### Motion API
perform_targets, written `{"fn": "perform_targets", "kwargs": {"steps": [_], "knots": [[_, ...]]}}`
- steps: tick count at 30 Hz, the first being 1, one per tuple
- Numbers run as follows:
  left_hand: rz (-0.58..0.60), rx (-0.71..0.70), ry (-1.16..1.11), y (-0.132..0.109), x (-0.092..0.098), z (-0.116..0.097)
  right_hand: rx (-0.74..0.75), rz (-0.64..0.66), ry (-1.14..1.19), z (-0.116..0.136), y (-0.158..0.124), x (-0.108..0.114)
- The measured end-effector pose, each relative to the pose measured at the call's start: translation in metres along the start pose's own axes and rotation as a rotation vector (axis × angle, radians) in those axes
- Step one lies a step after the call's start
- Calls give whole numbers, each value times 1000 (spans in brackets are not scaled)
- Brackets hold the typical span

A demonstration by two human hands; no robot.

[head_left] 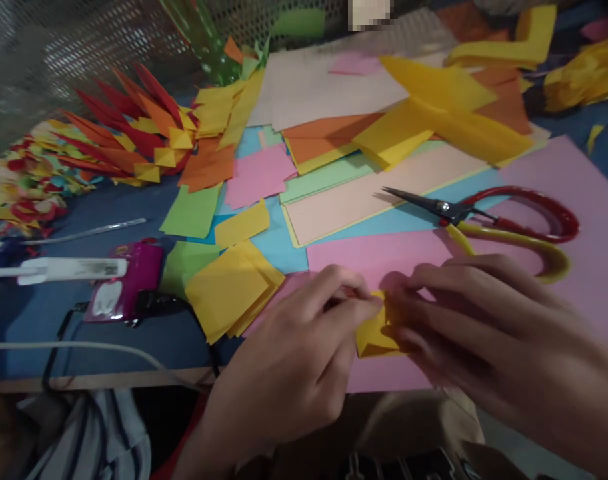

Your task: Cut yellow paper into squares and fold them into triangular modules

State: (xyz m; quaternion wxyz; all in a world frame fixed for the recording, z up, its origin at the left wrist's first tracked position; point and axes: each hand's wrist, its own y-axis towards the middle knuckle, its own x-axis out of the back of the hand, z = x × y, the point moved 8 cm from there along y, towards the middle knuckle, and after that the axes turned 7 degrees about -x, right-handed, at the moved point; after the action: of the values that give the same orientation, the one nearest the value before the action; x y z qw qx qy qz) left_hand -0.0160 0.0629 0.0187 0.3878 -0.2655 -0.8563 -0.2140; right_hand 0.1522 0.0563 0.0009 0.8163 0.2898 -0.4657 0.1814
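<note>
A small folded piece of yellow paper (374, 335) lies over the pink sheet near the table's front edge, between my hands. My left hand (289, 347) pinches its left side with thumb and forefinger. From the right, my right hand (484, 327) holds the other side, its fingers curled and partly covering the paper. Just beyond my right hand rest scissors (443, 207) with one red and one yellow handle, blades pointing left. A stack of yellow paper pieces (229, 287) sits to the left of my left hand.
Coloured paper sheets and strips (364, 200) cover the middle. A red, orange and yellow folded-paper piece (134, 133) stands at the back left. A yellow paper shape (439, 113) lies at the back. At left are a purple pouch (141, 280), a white stick-like device (74, 269) and cables.
</note>
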Motion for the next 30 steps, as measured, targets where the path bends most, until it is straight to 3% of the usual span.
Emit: {"fn": "perform_targets", "kwargs": {"steps": [2, 5, 10, 16, 22, 30], "knots": [[-54, -28, 44, 2, 4, 1, 20, 13, 15, -4, 6, -1], [-41, -76, 79, 6, -5, 2, 77, -12, 5, -7, 16, 3], [-94, -108, 195, 8, -12, -1, 58, -202, -35, -1, 12, 25], [32, -95, 531, 10, -20, -5, 53, -169, 1, 13, -5, 9], [56, -123, 550, 18, -17, 2, 62, -255, -46, 15, -6, 4], [63, -94, 473, 23, -11, 2, 71, -267, -106, 22, -6, 2]]}}
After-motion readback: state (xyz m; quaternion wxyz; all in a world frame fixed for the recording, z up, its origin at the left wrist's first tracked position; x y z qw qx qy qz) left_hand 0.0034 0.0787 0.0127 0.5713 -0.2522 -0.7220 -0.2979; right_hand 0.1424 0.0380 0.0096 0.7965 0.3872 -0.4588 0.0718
